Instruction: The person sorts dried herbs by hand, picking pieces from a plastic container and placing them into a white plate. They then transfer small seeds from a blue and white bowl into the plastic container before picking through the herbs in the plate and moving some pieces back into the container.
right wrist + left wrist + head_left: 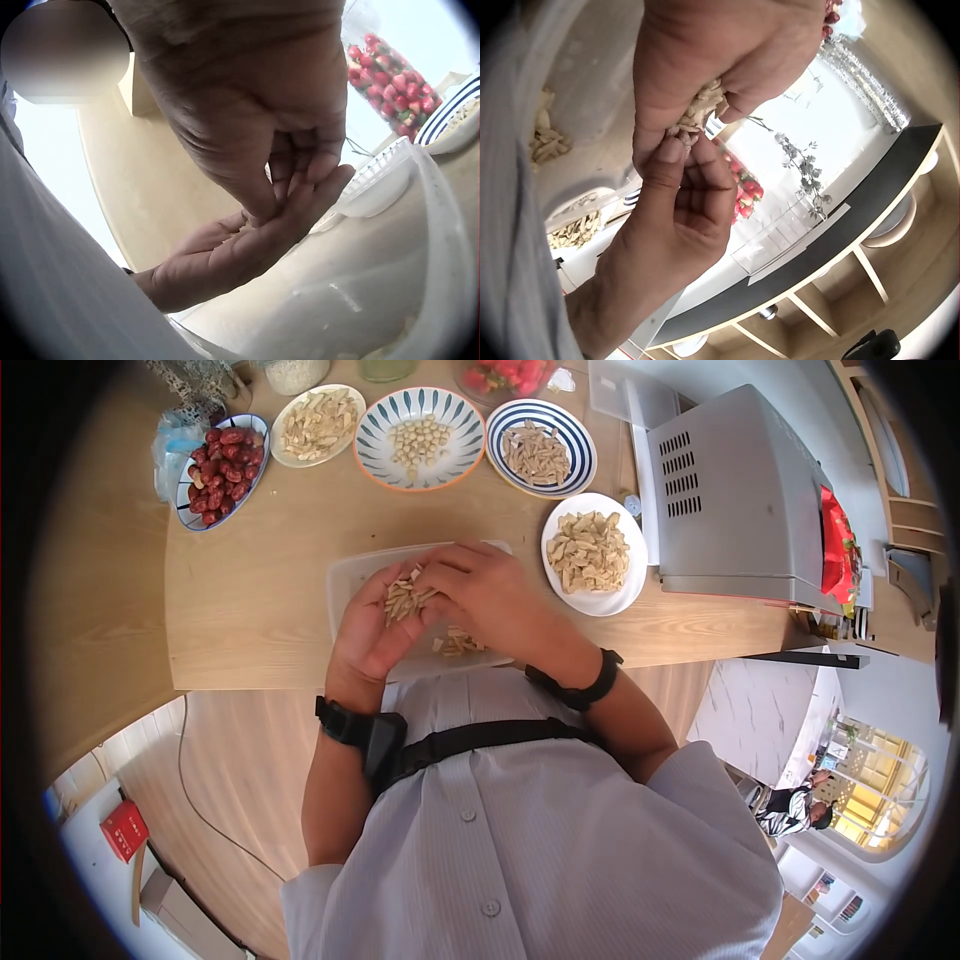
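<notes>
My left hand [375, 625] is palm up and cupped around a small heap of pale, stick-like dried pieces [405, 600]. Over it, my right hand [485, 595] bends down, thumb and fingertips pinching at the heap; in the left wrist view its thumb and forefinger meet on some pieces [699, 112]. Both hands are above a translucent plastic box [345, 575], where more cut pieces [460, 644] lie at the near right. In the right wrist view, the left palm [240, 259] extends beneath the right fingertips, which hide most of the heap.
Behind the box stand a dish of red dates [222, 475], a plate of pale slices [318, 425], a leaf-patterned bowl [375, 460] of round seeds and a blue-ringed plate [497, 450] of sticks. A white plate [550, 575] of chunks and a grey appliance [735, 500] stand right.
</notes>
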